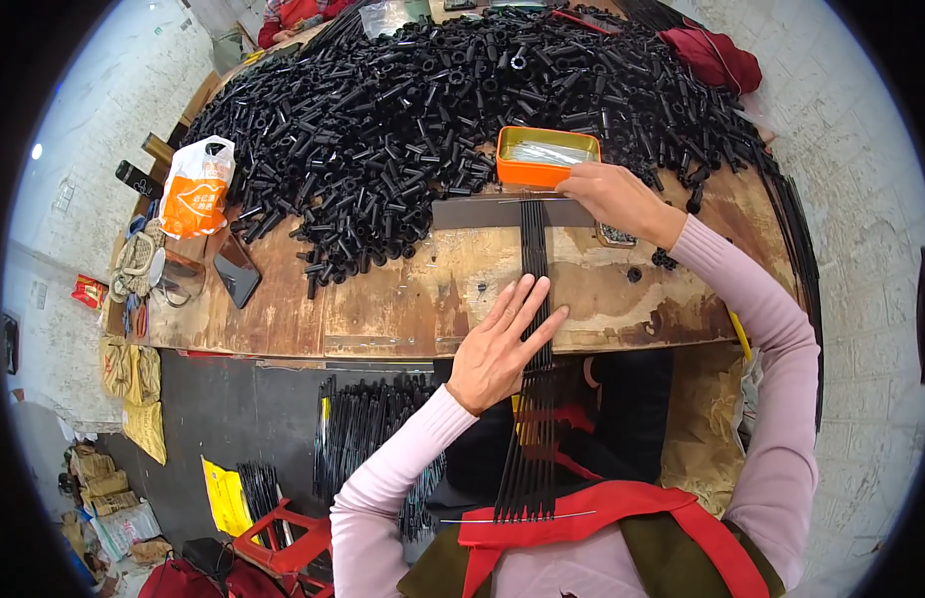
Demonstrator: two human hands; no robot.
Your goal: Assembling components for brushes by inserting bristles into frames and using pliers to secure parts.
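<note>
A bundle of thin black rods [534, 234] runs from the table toward my body, fanning out at the near end. My left hand [497, 344] lies flat across the rods near the table's front edge, fingers stretched out. At their far end a thin metal wire [509, 200] crosses the rods over a dark grey strip [472, 214]. My right hand [617, 199] pinches at the wire's right end, beside an orange tin [530, 173] with thin silver wires [552, 152] inside. Another wire [572, 515] passes through the near rod ends against my red apron [622, 501].
Black tubular parts [402, 110] are heaped across the far table. A phone [237, 271], a glass mug [178, 277] and an orange-white bag [197, 189] stand at left. Black rods [368, 429] stand below the table, near a red stool [283, 538]. Another person's hand [283, 36] shows far left.
</note>
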